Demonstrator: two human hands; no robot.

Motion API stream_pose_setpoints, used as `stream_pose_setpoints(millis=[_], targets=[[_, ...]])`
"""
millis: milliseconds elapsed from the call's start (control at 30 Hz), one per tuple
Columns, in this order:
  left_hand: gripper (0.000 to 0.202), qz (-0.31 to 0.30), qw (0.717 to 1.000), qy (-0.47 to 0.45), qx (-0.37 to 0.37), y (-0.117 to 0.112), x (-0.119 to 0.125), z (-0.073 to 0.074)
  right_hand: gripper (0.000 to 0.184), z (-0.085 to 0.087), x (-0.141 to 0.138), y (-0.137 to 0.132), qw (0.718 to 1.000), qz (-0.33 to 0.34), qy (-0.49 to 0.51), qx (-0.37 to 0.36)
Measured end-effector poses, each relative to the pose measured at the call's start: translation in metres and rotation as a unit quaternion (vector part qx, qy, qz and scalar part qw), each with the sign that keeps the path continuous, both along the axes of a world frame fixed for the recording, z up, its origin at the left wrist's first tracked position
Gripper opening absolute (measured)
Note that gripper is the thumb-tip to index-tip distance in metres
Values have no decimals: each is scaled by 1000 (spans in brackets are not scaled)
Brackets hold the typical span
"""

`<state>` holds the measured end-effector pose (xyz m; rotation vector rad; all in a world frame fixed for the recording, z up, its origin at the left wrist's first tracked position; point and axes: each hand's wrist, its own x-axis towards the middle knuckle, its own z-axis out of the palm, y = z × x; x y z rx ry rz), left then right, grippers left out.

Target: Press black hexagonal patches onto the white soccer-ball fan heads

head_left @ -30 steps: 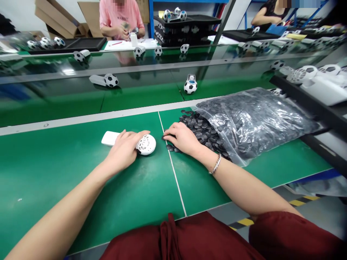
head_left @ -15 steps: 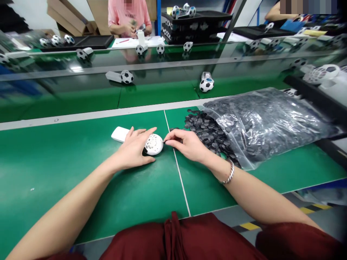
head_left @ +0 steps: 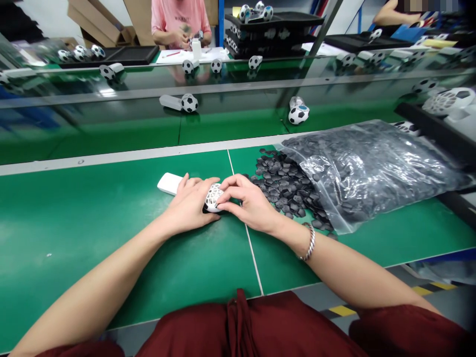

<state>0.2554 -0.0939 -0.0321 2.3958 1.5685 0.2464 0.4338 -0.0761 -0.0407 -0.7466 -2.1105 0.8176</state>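
A white hand-held fan (head_left: 171,183) with a round lattice head (head_left: 213,197) lies on the green table (head_left: 92,223). My left hand (head_left: 189,204) covers its middle and holds it down. My right hand (head_left: 247,202) has its fingertips pressed on the lattice head; whether a small black piece is pinched under them is hidden. Just right of my hands lies a loose heap of small black plastic pieces (head_left: 284,183), spilled from a clear plastic bag (head_left: 372,166) full of the same.
Beyond a grey rail a green conveyor (head_left: 130,129) carries finished football-patterned fans (head_left: 182,102) (head_left: 298,113). A person in a pink shirt (head_left: 181,20) works across it beside black trays (head_left: 275,29). A black tray edge (head_left: 435,131) juts in at right.
My right hand left the heap of black pieces and came left onto the fan's lattice head. My left hand stayed on the fan. The fans on the conveyor shifted right.
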Motion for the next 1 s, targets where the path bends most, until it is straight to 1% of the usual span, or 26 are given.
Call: stream_pose_setpoints(millis=[100, 200, 267, 333, 400, 500, 600, 633, 667, 700, 733, 767, 800, 833, 867, 933, 967, 1000], targets=[[69, -2, 1000, -2, 2, 0, 0, 0, 10, 0, 0, 0, 1000, -6, -2, -15], [72, -3, 1000, -9, 11, 0, 0, -1, 24, -2, 1, 3, 999, -13, -11, -28], [72, -3, 1000, -15, 24, -1, 2, -2, 34, -5, 1, 5, 998, -8, -16, -58], [68, -3, 999, -14, 43, -1, 4, -4, 39, -8, 1, 4, 995, 10, -15, -94], [65, -2, 998, -8, 62, -2, 7, -5, 42, -11, -1, 3, 993, 25, -2, -118], [64, -5, 997, -6, 76, -2, 7, -5, 43, -11, -3, 3, 993, 26, 6, -119], [64, -42, 997, -14, 62, -1, 0, -3, 34, -8, 1, 15, 992, 39, -15, -117], [65, -64, 997, -16, 51, 0, -3, -2, 30, -7, 5, 22, 993, 24, -29, -109], [65, -86, 995, -17, 38, 0, -6, 0, 27, -7, 10, 29, 995, -9, -50, -91], [65, -104, 994, -16, 23, 0, -8, 2, 26, -7, 15, 37, 993, -60, -82, -62], [63, -114, 993, -14, 8, -1, -9, 3, 26, -8, 21, 45, 984, -118, -127, -27], [64, -112, 994, -13, -6, -2, -8, 5, 26, -9, 26, 51, 969, -166, -182, 5], [66, -101, 995, -12, -19, -4, -6, 5, 26, -10, 31, 56, 952, -198, -234, 29], [69, -79, 996, -14, -28, -6, -3, 5, 26, -11, 34, 59, 937, -209, -278, 42], [72, -49, 998, -19, -31, -8, 0, 5, 24, -12, 36, 60, 928, -204, -308, 46], [74, 12, 999, -35, -22, -12, 7, 3, 21, -12, 37, 60, 927, -177, -329, 38], [73, 28, 998, -44, -19, -12, 8, 2, 20, -11, 36, 59, 928, -168, -330, 32], [70, 28, 998, -53, -20, -12, 8, 2, 19, -10, 35, 58, 929, -163, -331, 26]])
